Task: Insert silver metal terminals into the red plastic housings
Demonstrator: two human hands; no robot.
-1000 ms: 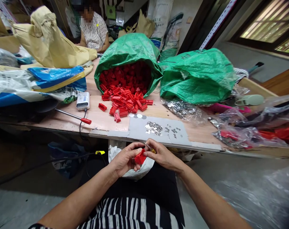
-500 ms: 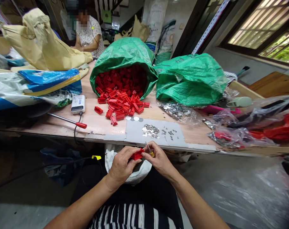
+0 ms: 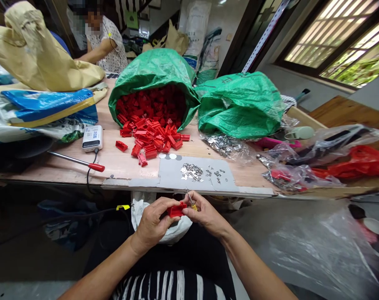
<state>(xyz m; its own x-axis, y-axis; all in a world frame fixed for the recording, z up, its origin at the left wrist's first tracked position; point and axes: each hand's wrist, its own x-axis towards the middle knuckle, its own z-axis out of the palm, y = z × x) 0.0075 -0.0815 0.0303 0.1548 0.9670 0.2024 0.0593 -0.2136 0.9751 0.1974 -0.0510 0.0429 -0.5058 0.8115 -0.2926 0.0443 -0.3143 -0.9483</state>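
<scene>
Just in front of the table edge, my left hand point(image 3: 153, 223) grips a red plastic housing point(image 3: 176, 210) between thumb and fingers. My right hand point(image 3: 205, 213) is closed on a small screwdriver with a yellow handle point(image 3: 194, 206), its thin metal shaft pointing up and away. The thumb of this hand meets the right end of the housing. Beyond both hands, a pile of small metal pieces point(image 3: 192, 172) lies on a grey mat point(image 3: 169, 177), with several looser ones to its right. Whether a metal piece sits in the housing is too small to tell.
An open green sack point(image 3: 158, 62) spills red housings point(image 3: 148, 137) onto the table. A second green sack point(image 3: 239, 104) stands beside it. At left lie a red-handled rod point(image 3: 95, 167) and a white power bank point(image 3: 92, 138). A white bag point(image 3: 173, 234) hangs below my hands. Another person point(image 3: 105, 41) sits across.
The whole view has shifted slightly, so the table things appear further left. Both hands keep their hold on the red housing and the screwdriver. The person across has moved an arm.
</scene>
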